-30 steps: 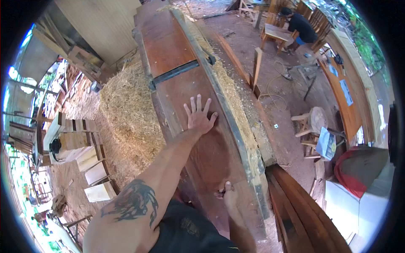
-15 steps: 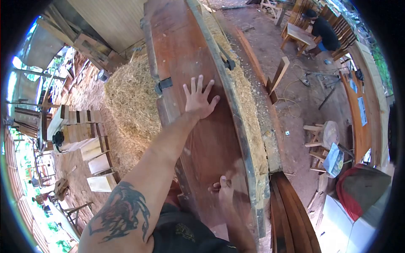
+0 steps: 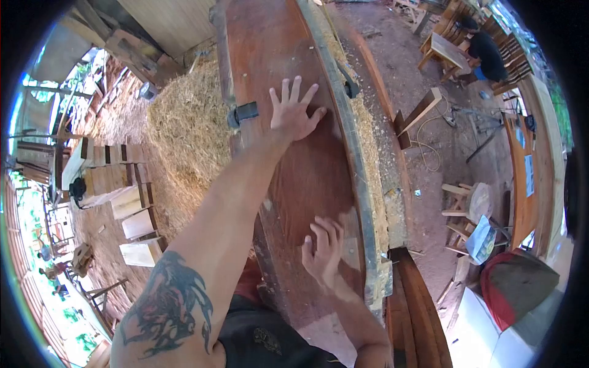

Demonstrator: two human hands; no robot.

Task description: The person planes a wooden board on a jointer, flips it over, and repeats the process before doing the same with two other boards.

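A wide reddish-brown wooden board (image 3: 319, 178) runs lengthwise away from me in the head view. My left hand (image 3: 296, 110) lies palm down on its far half, fingers spread, with nothing in it. Nearer my body, my right hand (image 3: 324, 250) is over the lower part of the board, its fingers loosely bent and apart, holding nothing. A dark block (image 3: 244, 113) sits at the board's left edge beside my left hand. Along the right side goes a worn grey rail (image 3: 357, 184), with a dark metal fitting (image 3: 350, 86) on it farther up.
Wood shavings (image 3: 184, 129) are heaped on the left, near several pale timber blocks (image 3: 136, 224). Dark planks (image 3: 414, 306) stand at the lower right. A small stool (image 3: 478, 200) and a red-and-grey cover (image 3: 515, 285) are farther right. Another person (image 3: 485, 55) bends over a small table (image 3: 445, 54).
My left hand has slid farther up along the board. The right hand has moved up and turned, its fingers now more spread. The view has shifted slightly.
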